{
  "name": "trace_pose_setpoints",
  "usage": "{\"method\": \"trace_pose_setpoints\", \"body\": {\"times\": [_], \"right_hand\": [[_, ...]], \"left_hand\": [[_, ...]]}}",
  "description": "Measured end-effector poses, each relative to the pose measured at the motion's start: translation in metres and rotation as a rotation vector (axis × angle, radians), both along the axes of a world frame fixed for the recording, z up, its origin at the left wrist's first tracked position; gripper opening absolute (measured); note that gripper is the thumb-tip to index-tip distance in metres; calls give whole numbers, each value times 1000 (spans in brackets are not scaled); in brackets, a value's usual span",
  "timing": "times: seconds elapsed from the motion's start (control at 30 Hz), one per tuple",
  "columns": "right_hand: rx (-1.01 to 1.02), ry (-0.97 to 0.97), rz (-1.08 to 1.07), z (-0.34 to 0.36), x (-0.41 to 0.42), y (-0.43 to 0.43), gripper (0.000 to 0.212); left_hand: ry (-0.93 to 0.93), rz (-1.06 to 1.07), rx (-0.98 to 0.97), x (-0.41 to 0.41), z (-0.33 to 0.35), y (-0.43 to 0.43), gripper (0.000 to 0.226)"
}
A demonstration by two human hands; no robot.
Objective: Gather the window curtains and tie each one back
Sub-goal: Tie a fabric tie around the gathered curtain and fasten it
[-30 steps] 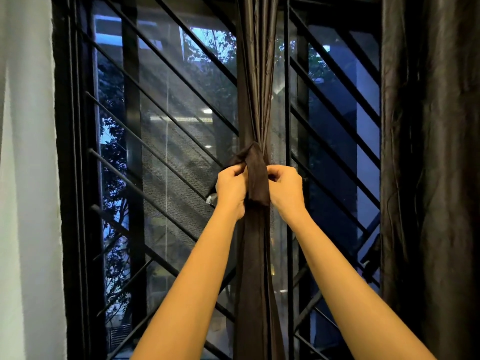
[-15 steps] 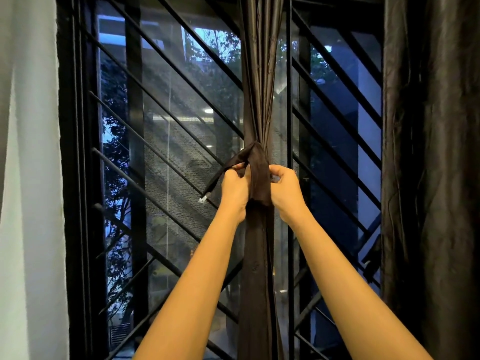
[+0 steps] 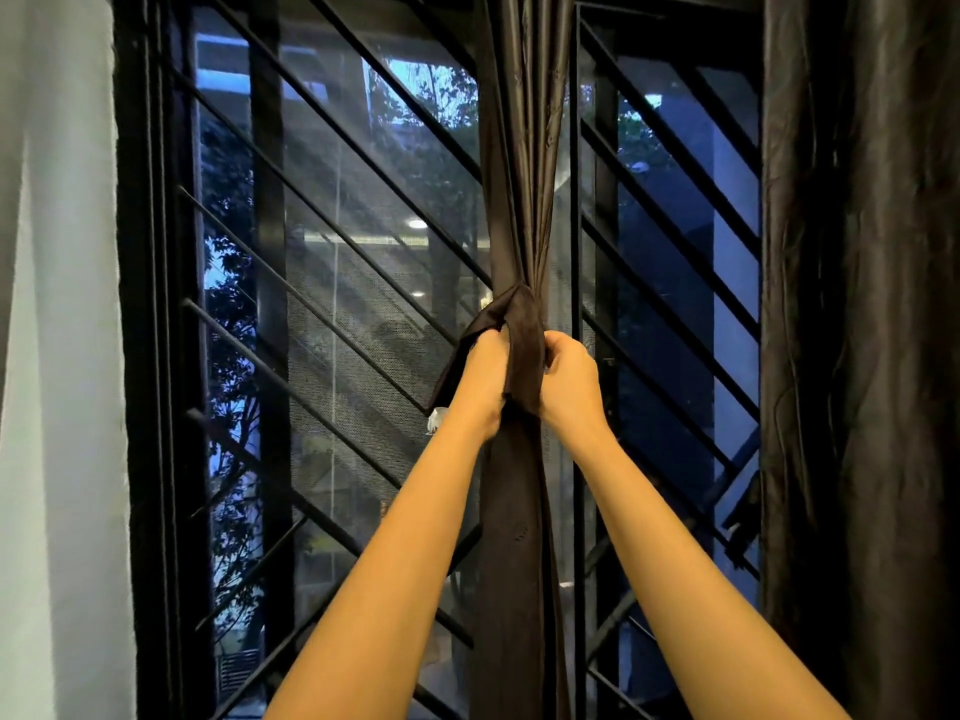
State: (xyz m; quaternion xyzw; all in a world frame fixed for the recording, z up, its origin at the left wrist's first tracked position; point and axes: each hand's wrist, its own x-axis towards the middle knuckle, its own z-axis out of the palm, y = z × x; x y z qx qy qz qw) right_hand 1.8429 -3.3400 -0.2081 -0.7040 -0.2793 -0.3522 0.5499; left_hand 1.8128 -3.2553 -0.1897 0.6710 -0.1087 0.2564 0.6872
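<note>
Both hands are held up at the middle of the window, one on each side of the gathered curtain. The left hand (image 3: pixel 485 374) is curled round one end of a dark brown fabric tie-back band (image 3: pixel 524 330). The right hand (image 3: pixel 569 379) is curled against the band's other side, though what its fingertips pinch is hidden.

The dark brown, glossy, pleated curtain (image 3: pixel 519 148) is bunched into a narrow column in front of the black metal window grille of slanted bars (image 3: pixel 332 324). The band is wrapped over the curtain just above the knuckles. A free tail of the band (image 3: pixel 452 376) hangs down beside the left hand, with a small white tag (image 3: pixel 434 420) at its tip.

The step in hand is judged to be the tying of this curtain: the wrap is made, but no tight knot is seen. The next move seems to call for both ends to be drawn apart evenly, so that the bunch is cinched without being dragged sideways.

A second dark, crinkled curtain (image 3: pixel 883 304) hangs at the right edge. No band is seen on it, so it is judged to be left to do.
</note>
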Motion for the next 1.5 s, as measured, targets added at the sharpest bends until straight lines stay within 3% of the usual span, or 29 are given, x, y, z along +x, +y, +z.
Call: {"method": "trace_pose_setpoints", "body": {"times": [0.2, 0.3, 0.4, 0.5, 0.6, 0.7, 0.77, 0.87, 0.93, 1.07, 1.27, 1.5], "right_hand": [[-34, -31, 29, -1, -7, -3, 22], [-52, -39, 65, -4, -10, -7, 8], [21, -27, 43, -6, -22, -17, 37], [126, -147, 97, -7, -35, -27, 59], [23, -171, 174, 2, -42, -24, 76], [-115, -279, 151, 11, -43, -17, 100], [-175, -309, 99, 16, -42, -12, 91], [-8, -401, 105, 22, -36, -10, 29], [137, -386, 176, 24, -30, -16, 4], [381, -27, 449, 28, -26, -20, 14], [567, 235, 661, 40, -26, -22, 20], [603, 604, 780, 50, -12, -25, 11]], "left_hand": [[41, -65, -174, -2, 1, -1, 37], [64, -79, -243, -4, 3, -1, 39], [59, -41, -256, -2, 2, -4, 35], [-18, 12, -227, -1, 1, -5, 28], [-225, -16, -33, -2, -8, -6, 11], [-252, -105, -13, -10, -10, -14, 19], [-288, -76, 20, -14, -9, -16, 29], [-274, 120, 99, -6, -8, -16, 23], [-242, 305, 219, 0, -9, -16, 47], [-280, 377, 191, -11, -5, -24, 44], [-218, 324, 127, -20, -3, -27, 63], [-102, 270, 32, -25, 3, -30, 74]]}}
